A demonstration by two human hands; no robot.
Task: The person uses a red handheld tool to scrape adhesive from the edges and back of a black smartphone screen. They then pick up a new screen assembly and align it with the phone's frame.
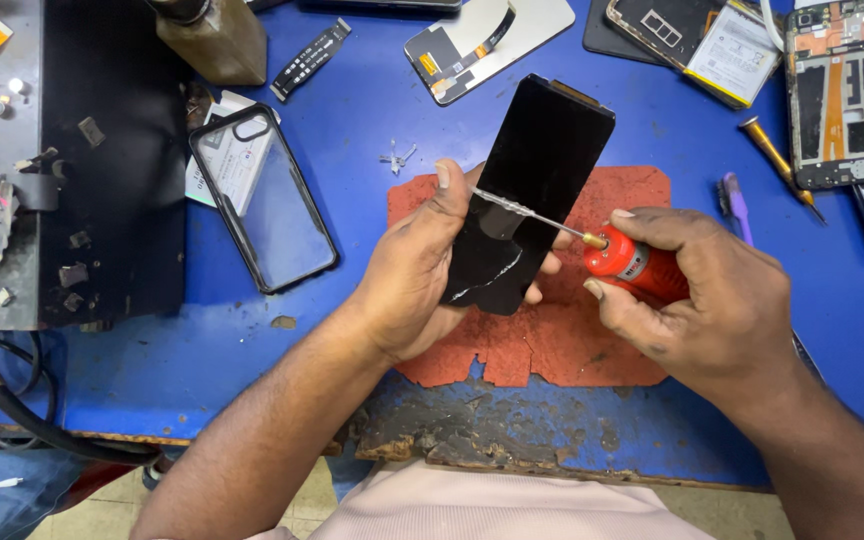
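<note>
Gripped around its lower end, the black phone [537,190] sat in the left hand [417,275], thumb pressed on the glossy front and fingers wrapped behind. Its long axis ran from about seven o'clock up to one o'clock, the top end tilted away over the red mat [612,340]. From four o'clock the right hand [707,300] closed firmly around the red-handled screwdriver [627,262], whose thin metal shaft pointed toward ten o'clock and crossed the phone's face, tip ending just beside the left thumb. So the tool lay across the phone's width, nearly square to its length, with the left hand the nearer of the two to the tip.

Smooth and dark, the phone's face looked glassy, with a curved pale reflection low down. Rough-edged and worn, the mat lay on a scuffed blue table [372,120]. At nine o'clock rested an empty clear case with a black rim [262,200]; at two o'clock, an opened phone [837,90] showing its boards, and a yellow-handled screwdriver [778,158].
</note>
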